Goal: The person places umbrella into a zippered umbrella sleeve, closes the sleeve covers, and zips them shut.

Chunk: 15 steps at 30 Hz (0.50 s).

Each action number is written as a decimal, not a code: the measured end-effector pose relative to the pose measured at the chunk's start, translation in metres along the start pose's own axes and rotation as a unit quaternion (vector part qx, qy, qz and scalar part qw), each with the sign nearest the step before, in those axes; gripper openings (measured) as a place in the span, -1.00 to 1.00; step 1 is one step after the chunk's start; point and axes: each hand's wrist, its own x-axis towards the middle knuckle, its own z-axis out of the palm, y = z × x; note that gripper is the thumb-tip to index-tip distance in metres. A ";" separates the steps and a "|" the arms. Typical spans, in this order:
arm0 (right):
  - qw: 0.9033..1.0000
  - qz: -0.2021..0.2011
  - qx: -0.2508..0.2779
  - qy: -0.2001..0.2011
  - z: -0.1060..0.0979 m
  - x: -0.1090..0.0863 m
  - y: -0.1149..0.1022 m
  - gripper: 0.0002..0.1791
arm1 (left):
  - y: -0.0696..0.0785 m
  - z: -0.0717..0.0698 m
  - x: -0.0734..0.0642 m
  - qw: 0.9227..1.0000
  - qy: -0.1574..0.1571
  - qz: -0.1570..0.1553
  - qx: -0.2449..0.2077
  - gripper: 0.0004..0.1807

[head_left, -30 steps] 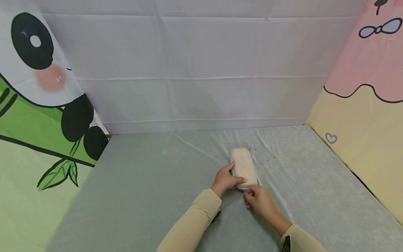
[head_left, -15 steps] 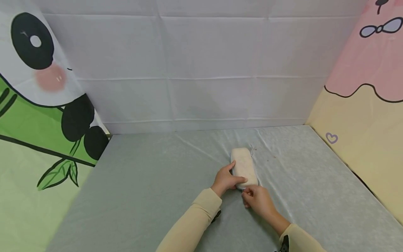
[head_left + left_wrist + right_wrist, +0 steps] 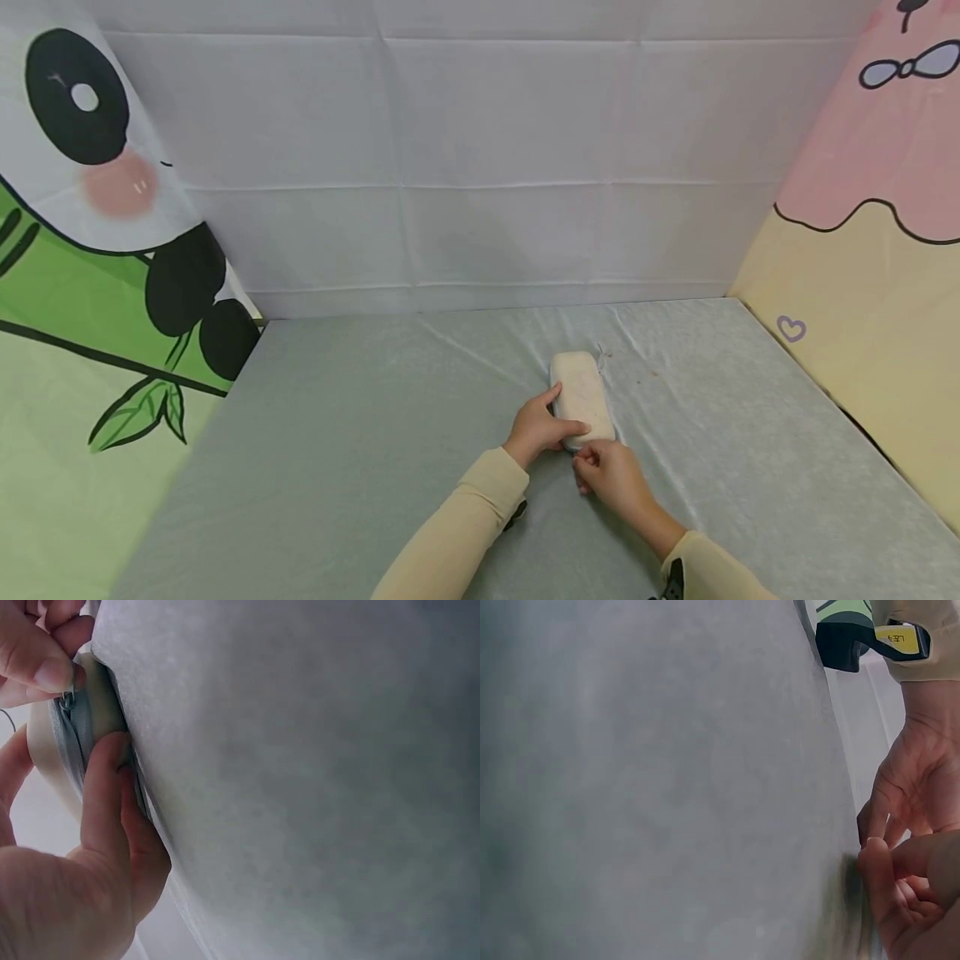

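A cream zippered case (image 3: 581,387) with rounded corners lies on the grey cloth. My left hand (image 3: 538,429) grips its near left part, thumb across the top and fingers along the side. At the case's near end, my right hand (image 3: 617,479) pinches the zipper pull. The left wrist view shows the metal pull (image 3: 68,699) under the right thumb tip and the grey-blue zipper (image 3: 73,746) running along the case's side. Fingers of the left hand (image 3: 105,847) press on that side. In the right wrist view, the case is blurred and mostly hidden behind the right hand (image 3: 915,892).
Grey cloth (image 3: 360,433) covers the table. A white creased backdrop (image 3: 487,167) stands behind it, with printed cartoon panels at the left (image 3: 90,292) and right (image 3: 862,275). Small brown specks (image 3: 654,374) and a thin string (image 3: 601,357) lie beside the case.
My right hand has slid slightly left along the near end of the case, with the zipper pull in its fingers. The left hand and the case have stayed nearly still.
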 end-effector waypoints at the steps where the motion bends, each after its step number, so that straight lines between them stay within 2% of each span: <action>1: 1.000 -0.002 -0.003 0.001 0.000 0.000 0.000 -0.78 | 0.000 0.000 0.000 1.000 -0.001 0.000 0.001 -0.06; 15: 1.000 -0.013 -0.019 0.018 0.006 0.002 -0.006 -0.73 | 0.000 0.000 0.000 1.000 0.002 0.001 0.012 -0.06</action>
